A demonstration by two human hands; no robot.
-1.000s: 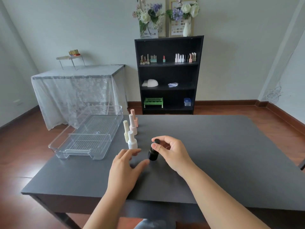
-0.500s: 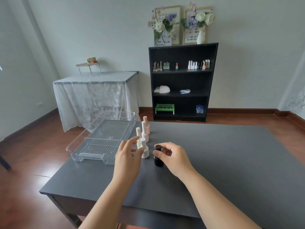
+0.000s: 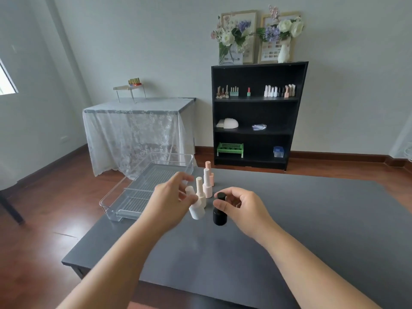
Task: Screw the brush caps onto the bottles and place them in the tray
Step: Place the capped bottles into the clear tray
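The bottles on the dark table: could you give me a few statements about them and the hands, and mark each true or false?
1. The right hand pinches the cap of the black bottle. True.
2. The clear tray already holds two bottles. False: no bottle is in it; all stand on the table.
3. The left hand grips the white bottle by its cap. True.
4. The black bottle lies on its side. False: it stands upright.
5. Three more pale bottles, the nearest being the cream bottle, stand behind the white one. True.
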